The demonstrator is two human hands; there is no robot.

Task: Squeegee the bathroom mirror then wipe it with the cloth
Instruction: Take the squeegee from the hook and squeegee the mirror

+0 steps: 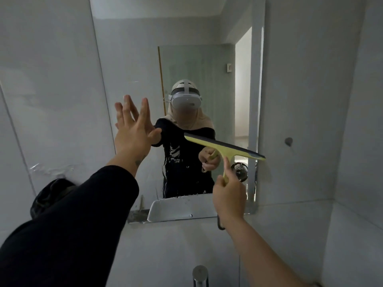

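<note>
The bathroom mirror (186, 65) hangs on the grey tiled wall straight ahead, with water drops and streaks on its lower part. My right hand (229, 195) grips the handle of a yellow squeegee (224, 149); its dark rubber blade lies tilted across the mirror's lower right, reaching the right edge. My left hand (132, 129) is open with fingers spread, flat against the glass at the mirror's left edge. No cloth can be identified with certainty.
A dark bundle (51, 197) sits against the wall at lower left, partly behind my sleeve. A chrome tap (200, 275) rises at the bottom centre. A small round hook (288, 141) is on the wall right of the mirror. A person's reflection fills the mirror's middle.
</note>
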